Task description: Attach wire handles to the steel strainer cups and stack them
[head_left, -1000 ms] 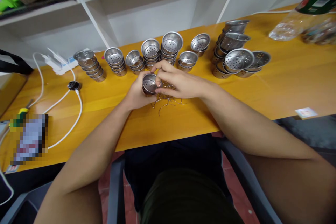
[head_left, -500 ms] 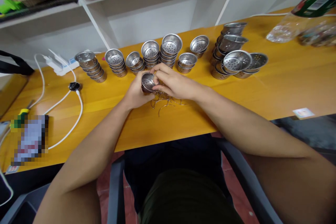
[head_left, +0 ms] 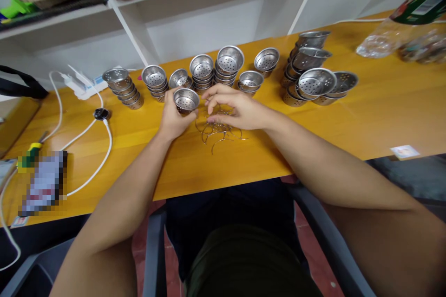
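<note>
My left hand (head_left: 173, 118) grips a small perforated metal cup (head_left: 186, 100), its mouth tipped up toward me. Just to the right, my right hand (head_left: 230, 107) hovers with thumb and fingers apart and nothing visible between them. Under and in front of it lies a tangle of thin curved wires (head_left: 218, 132) on the orange table (head_left: 223, 171). Behind both hands stand stacks of similar cups, among them a tall stack (head_left: 229, 62), a stack (head_left: 202, 72) beside it and a short stack (head_left: 250, 82). My left fingers hide part of the held cup.
More cups (head_left: 315, 84) are heaped at the right. A leftmost cup stack (head_left: 123, 86) stands near white cables and a power strip (head_left: 87, 86). A screwdriver (head_left: 32, 154) and a blurred-out object (head_left: 43, 183) lie at left. A plastic bottle (head_left: 378, 39) lies at far right, before white shelves (head_left: 205, 14).
My left hand has moved left with the cup, away from my right hand. My right hand has come off the cup rim and its fingers have spread.
</note>
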Action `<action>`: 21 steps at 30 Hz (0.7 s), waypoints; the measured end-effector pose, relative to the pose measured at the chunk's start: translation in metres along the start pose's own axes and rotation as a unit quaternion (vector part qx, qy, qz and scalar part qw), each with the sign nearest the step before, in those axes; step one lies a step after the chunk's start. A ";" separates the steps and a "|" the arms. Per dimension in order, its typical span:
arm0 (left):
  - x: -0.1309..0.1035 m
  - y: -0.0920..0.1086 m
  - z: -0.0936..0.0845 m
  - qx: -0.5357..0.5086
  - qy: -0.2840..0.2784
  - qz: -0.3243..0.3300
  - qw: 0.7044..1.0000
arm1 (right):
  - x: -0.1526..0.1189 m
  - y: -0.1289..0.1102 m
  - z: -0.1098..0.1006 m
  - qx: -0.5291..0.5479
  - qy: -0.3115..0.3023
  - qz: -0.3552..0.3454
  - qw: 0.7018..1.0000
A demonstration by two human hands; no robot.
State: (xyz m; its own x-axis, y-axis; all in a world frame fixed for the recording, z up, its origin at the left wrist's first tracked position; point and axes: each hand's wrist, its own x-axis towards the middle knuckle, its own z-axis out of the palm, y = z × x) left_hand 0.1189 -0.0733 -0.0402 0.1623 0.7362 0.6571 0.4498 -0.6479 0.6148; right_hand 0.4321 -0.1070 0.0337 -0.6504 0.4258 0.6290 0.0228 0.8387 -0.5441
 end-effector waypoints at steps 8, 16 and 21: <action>-0.002 -0.008 0.006 -0.059 0.007 -0.023 0.998 | -0.012 0.021 -0.002 -0.084 -0.086 0.120 0.985; -0.010 0.041 0.010 -0.160 -0.149 0.013 0.976 | -0.002 0.000 -0.006 -0.040 -0.001 0.007 0.999; -0.011 0.041 0.010 -0.136 -0.130 -0.006 0.982 | 0.003 -0.014 -0.018 -0.143 0.192 0.011 0.971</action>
State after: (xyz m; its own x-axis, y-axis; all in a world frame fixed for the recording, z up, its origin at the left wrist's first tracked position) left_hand 0.1438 -0.1062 -0.0266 0.3931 0.7461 0.5374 0.2080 -0.6415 0.7384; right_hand 0.4436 -0.1117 0.0531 -0.3182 0.4940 0.8091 0.2789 0.8645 -0.4181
